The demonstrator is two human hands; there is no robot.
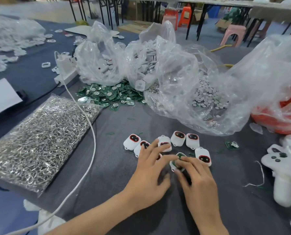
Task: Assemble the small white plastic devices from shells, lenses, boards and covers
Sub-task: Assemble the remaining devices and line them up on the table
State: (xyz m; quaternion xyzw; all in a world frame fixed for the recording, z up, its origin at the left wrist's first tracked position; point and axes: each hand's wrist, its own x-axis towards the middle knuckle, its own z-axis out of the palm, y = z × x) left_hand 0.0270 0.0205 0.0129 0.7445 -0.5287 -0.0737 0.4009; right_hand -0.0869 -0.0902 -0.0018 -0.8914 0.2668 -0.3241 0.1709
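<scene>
Work is centred low on the grey cloth (107,168). A white shell (172,167) with a green board (179,156) seated in it is pinched between thumb and forefinger of the right hand (198,181). The left hand (150,173) is spread flat with fingers straight, its forefinger touching the shell's upper edge. White devices (192,143) with dark, red-rimmed lenses (179,134) are ranged in an arc just behind the fingers. Loose boards (110,94) are heaped farther back, near a bag of metal rings (39,143).
</scene>
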